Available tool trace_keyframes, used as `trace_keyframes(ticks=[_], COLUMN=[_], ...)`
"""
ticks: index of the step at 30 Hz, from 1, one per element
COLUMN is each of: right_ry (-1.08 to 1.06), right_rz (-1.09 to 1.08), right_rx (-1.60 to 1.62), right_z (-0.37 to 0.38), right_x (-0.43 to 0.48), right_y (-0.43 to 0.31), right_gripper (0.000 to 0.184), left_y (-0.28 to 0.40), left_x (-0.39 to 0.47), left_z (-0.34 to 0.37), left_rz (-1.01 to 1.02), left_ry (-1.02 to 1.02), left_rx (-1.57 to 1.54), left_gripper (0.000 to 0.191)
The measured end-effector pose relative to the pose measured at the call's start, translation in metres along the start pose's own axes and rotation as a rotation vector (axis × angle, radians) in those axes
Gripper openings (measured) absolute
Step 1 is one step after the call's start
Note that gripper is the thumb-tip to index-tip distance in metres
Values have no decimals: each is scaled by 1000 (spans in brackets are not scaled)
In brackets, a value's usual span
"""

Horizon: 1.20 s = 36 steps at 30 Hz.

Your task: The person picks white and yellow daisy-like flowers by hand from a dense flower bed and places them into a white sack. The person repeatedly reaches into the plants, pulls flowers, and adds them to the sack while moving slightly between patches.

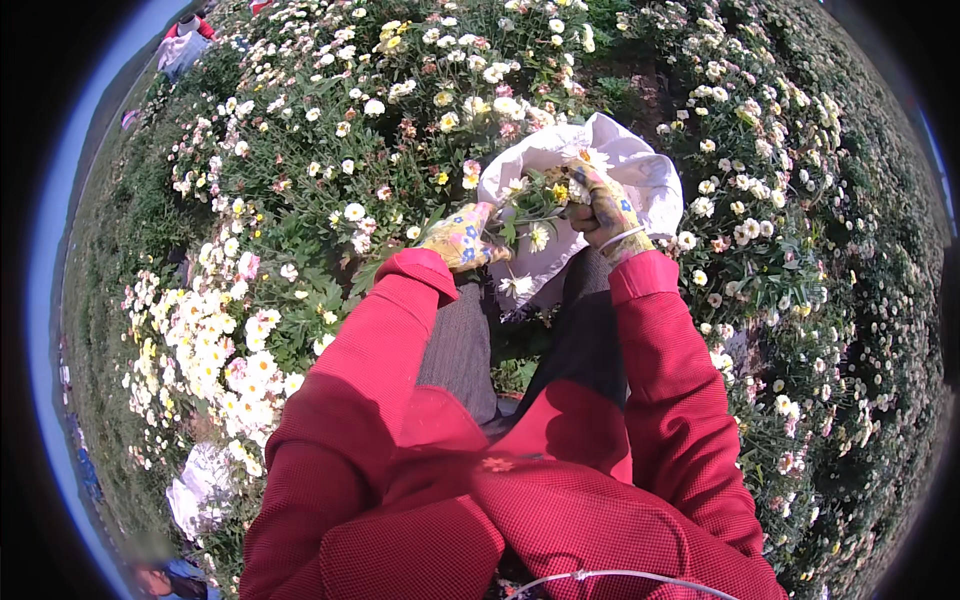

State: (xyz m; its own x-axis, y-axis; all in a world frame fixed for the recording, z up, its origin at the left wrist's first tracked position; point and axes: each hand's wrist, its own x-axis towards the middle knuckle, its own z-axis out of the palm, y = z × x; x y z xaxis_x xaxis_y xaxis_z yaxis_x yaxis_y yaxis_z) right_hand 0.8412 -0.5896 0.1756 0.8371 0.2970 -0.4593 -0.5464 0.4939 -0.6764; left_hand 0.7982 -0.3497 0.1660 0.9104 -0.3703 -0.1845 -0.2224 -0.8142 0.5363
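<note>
Yellow floral-print gloves cover both of my hands. My left hand [463, 238] is closed around the leafy stems of a small bunch of cut chrysanthemums [536, 234]. My right hand [606, 208] has its fingers curled over the blossoms at the other end of the bunch. White and yellow heads stick out between the two hands, and a few dangle below. Behind and beneath them, a white sack [651, 176] gapes at its mouth in front of my knees. My right hand is over the sack's opening; its contents are hidden.
Dense rows of flowering chrysanthemums [259, 367] surround me on both sides. Another white sack [201, 487] lies at lower left. One person [169, 581] is at the bottom left edge, another [191, 28] at the far upper left. Bare soil [645, 82] shows between rows.
</note>
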Motion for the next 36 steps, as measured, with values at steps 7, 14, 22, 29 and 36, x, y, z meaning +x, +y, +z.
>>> trace_keyframes(ticks=[7,14,22,29,36], right_ry=[262,148,135,210,30], right_rz=[-194,-255,-362,-378,-468], right_rx=[-1071,-1594,-1699,-1757,-783], right_z=[-29,-33,-13,-38,-1], right_x=[41,35,49,39,32], right_y=[4,-2,17,-21,-19], right_gripper=[30,31,33,34,29], left_y=[57,99,85,57,5], left_x=[-2,17,-8,-17,-20], left_z=[-20,-1,1,13,17], left_rz=[-79,-199,-245,-184,-343], left_ry=[-40,93,89,198,214], left_rx=[-7,144,91,-275,-505], left_gripper=[54,44,36,34,43])
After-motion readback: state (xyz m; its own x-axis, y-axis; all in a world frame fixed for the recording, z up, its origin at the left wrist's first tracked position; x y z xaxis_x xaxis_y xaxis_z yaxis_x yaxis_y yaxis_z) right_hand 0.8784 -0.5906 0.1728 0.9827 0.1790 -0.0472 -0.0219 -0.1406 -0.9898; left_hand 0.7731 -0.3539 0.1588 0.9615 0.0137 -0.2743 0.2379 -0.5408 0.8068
